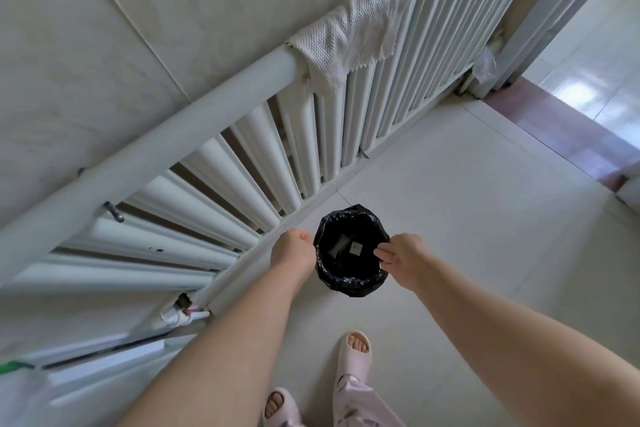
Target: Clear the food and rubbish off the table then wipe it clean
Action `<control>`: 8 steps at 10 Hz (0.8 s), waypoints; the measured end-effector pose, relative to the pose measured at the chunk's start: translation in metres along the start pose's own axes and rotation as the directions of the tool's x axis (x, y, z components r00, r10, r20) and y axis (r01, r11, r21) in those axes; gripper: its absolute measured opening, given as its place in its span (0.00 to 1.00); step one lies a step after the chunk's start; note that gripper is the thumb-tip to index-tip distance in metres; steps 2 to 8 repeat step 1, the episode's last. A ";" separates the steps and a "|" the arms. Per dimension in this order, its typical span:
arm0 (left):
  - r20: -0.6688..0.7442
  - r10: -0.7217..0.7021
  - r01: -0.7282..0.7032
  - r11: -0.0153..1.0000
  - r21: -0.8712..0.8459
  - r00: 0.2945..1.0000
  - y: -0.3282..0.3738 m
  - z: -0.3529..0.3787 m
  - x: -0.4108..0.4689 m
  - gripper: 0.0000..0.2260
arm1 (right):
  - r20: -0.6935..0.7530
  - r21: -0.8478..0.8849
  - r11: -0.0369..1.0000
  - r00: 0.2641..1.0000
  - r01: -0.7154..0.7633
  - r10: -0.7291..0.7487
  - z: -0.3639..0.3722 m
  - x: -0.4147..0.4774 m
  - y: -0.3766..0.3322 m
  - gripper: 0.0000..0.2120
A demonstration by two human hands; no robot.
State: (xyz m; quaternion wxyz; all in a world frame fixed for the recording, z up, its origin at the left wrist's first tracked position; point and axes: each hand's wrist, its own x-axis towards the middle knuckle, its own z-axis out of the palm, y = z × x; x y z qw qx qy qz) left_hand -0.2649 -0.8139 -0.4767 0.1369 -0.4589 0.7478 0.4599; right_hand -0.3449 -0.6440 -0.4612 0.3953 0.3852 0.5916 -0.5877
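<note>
A small bin lined with a black bag [349,284] stands on the pale tiled floor beside a white radiator. A few pale scraps of rubbish [355,248] lie at its bottom. My left hand [294,248] hangs at the bin's left rim with its fingers curled in, and nothing shows in it. My right hand [401,258] is at the right rim, fingers loosely together over the bag's edge, holding nothing that I can see. A white textured cloth [353,35] is draped over the radiator's top rail. The table is out of view.
The long white radiator [221,163] runs along the wall on the left. A doorway with a reddish threshold [540,125] opens at the upper right. My feet in pale slippers [353,350] stand just behind the bin.
</note>
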 end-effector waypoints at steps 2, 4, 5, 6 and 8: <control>-0.011 0.003 -0.003 1.000 0.000 1.000 0.000 -0.001 -0.003 0.11 | -0.009 -0.070 0.997 0.999 0.044 -0.045 -0.003 -0.005 0.005 0.18; -0.011 0.003 -0.003 1.000 0.000 1.000 0.000 -0.001 -0.003 0.11 | -0.009 -0.070 0.997 0.999 0.044 -0.045 -0.003 -0.005 0.005 0.18; -0.011 0.003 -0.003 1.000 0.000 1.000 0.000 -0.001 -0.003 0.11 | -0.009 -0.070 0.997 0.999 0.044 -0.045 -0.003 -0.005 0.005 0.18; -0.011 0.003 -0.003 1.000 0.000 1.000 0.000 -0.001 -0.003 0.11 | -0.009 -0.070 0.997 0.999 0.044 -0.045 -0.003 -0.005 0.005 0.18; -0.011 0.003 -0.003 1.000 0.000 1.000 0.000 -0.001 -0.003 0.11 | -0.009 -0.070 0.997 0.999 0.044 -0.045 -0.003 -0.005 0.005 0.18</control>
